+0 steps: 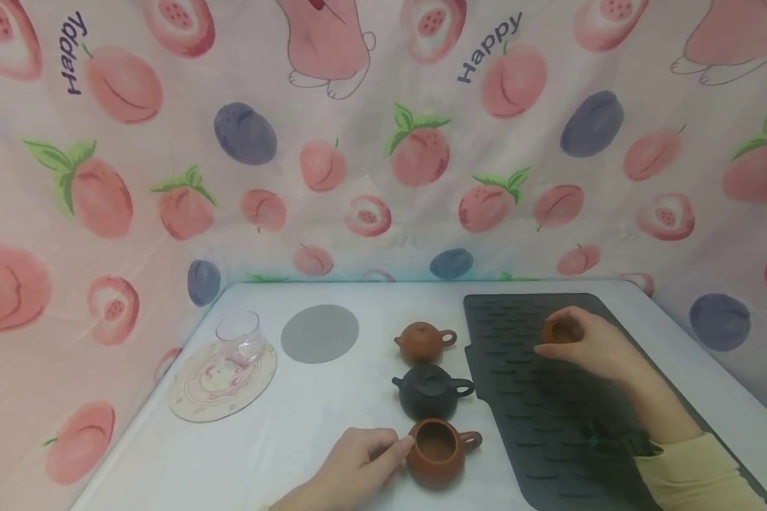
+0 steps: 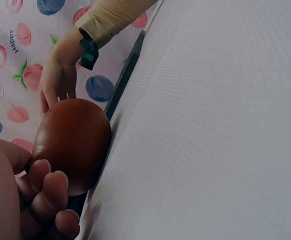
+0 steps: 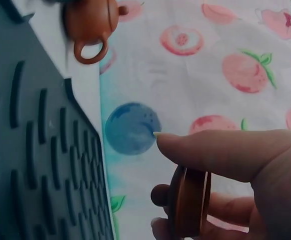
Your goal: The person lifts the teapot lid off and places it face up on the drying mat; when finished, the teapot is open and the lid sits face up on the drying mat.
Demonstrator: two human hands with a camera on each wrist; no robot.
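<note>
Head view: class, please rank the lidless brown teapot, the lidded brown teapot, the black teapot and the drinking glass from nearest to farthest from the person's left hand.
1. Lidless brown teapot: right beside the left hand, at its fingertips.
2. Black teapot: just beyond, mid-row.
3. Lidded brown teapot: far end of the row.
4. Drinking glass: off to the left, by the patterned mat.

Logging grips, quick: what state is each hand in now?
Left hand: closed, holding the lidless brown teapot.
Right hand: closed, holding a small brown lid.
</note>
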